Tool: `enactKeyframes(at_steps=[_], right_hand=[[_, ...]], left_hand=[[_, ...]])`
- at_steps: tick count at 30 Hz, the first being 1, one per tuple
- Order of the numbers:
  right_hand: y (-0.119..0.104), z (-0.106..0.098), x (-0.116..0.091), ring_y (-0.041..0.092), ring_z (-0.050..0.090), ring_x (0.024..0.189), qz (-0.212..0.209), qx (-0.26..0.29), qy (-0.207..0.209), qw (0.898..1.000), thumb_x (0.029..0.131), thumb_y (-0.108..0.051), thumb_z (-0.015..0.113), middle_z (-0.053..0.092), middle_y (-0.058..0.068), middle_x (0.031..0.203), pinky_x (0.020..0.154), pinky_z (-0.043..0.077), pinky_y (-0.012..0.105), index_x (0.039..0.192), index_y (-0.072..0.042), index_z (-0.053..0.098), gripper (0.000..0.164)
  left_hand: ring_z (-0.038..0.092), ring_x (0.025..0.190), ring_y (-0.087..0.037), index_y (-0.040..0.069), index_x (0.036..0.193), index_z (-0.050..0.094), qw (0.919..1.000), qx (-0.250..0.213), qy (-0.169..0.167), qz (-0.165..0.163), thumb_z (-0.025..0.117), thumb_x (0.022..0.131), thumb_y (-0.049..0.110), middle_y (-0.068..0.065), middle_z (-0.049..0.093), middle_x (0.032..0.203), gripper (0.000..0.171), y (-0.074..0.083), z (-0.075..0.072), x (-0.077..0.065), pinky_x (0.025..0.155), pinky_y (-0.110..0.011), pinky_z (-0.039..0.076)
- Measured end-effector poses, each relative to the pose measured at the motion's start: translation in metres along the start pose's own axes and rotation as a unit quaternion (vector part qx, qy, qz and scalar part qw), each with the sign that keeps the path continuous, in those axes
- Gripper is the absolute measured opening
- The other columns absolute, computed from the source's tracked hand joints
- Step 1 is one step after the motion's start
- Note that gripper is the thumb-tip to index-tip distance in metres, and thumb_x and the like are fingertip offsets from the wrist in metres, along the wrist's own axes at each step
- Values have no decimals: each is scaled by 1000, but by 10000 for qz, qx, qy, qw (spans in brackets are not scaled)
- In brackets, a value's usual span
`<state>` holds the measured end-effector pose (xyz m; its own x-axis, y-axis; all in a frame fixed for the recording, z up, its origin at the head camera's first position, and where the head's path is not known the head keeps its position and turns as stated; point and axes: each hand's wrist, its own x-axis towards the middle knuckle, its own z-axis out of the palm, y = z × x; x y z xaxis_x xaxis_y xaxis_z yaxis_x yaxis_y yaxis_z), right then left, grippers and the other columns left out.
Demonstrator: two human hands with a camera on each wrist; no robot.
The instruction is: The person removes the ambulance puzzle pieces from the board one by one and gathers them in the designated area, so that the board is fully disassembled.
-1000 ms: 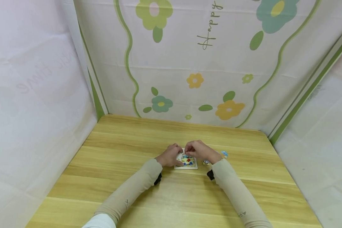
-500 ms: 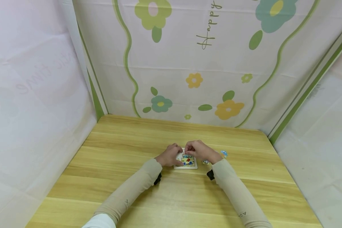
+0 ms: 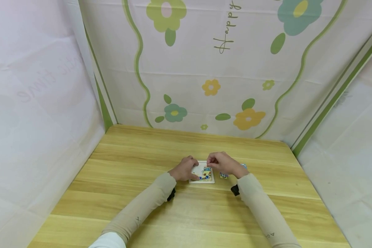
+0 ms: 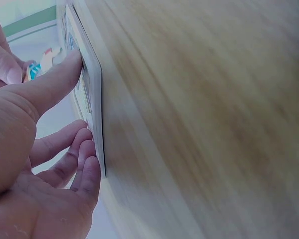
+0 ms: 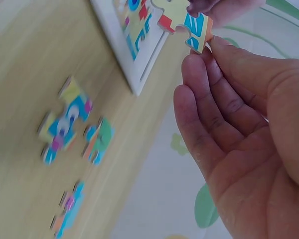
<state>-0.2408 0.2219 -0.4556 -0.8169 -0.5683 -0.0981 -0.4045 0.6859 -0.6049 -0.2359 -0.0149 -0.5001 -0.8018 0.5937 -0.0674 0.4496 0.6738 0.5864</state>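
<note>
My left hand (image 3: 185, 168) rests at the left side of a small white-framed puzzle board (image 3: 202, 183) lying on the table. In the left wrist view its thumb (image 4: 60, 82) lies over the board's face, and the other fingertips touch the edge. My right hand (image 3: 222, 162) is above the board's right side. Between thumb and fingers it pinches a puzzle piece (image 5: 195, 34), yellow with red and blue window shapes, raised off the board. A partly assembled vehicle picture (image 3: 206, 174) shows on the board; bare white backing is visible at its left.
To the right of the board, loose puzzle pieces lie on the wooden table (image 3: 136, 193): a yellow-and-blue cluster (image 5: 65, 124), a green-and-blue piece (image 5: 100, 139) and a light-blue piece (image 5: 70, 210). Patterned cloth walls (image 3: 186, 69) enclose the table at back and sides.
My right hand has moved slightly right and lifted a puzzle piece; the picture on the board now shows fewer window shapes. The left hand stays in place.
</note>
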Motion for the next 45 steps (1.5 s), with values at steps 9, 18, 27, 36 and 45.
enactKeyframes(at_steps=[9,18,27,36,45], right_hand=[[23,-19,-33,22,70,87,244,-276,259,9990,105,-14,66,73,6,95,74,55,26,99,-13,70,7],[45,-42,-68,31,69,87,468,-378,450,9972,104,-9,66,72,7,92,71,54,25,97,-11,69,7],[64,-50,-83,30,68,85,560,-311,530,9965,103,-7,66,72,8,92,70,54,24,98,-10,70,7],[75,-43,-83,25,67,87,690,-14,424,9967,104,-7,65,72,6,94,72,52,24,100,-5,72,9],[85,-27,-77,13,62,83,790,31,448,9959,105,-8,64,71,4,94,73,51,23,98,-7,73,11]], left_hand=[[53,120,-28,-2,139,62,10000,-96,-12,-6,85,91,27,-14,58,135,60,1,1,-2,109,-44,47],[51,128,-31,-1,141,61,9998,-112,-54,-148,85,92,28,-13,56,140,62,2,0,-2,113,-44,45],[51,125,-30,-1,140,62,9999,-97,-64,-96,85,92,28,-13,57,137,61,3,-2,-3,111,-44,47],[51,124,-30,-1,139,62,9999,-91,-22,-57,85,92,28,-14,58,137,60,3,-1,-3,110,-45,46],[52,125,-30,-1,140,62,10000,-44,-23,-74,85,91,28,-14,58,138,62,4,0,-3,111,-45,46]])
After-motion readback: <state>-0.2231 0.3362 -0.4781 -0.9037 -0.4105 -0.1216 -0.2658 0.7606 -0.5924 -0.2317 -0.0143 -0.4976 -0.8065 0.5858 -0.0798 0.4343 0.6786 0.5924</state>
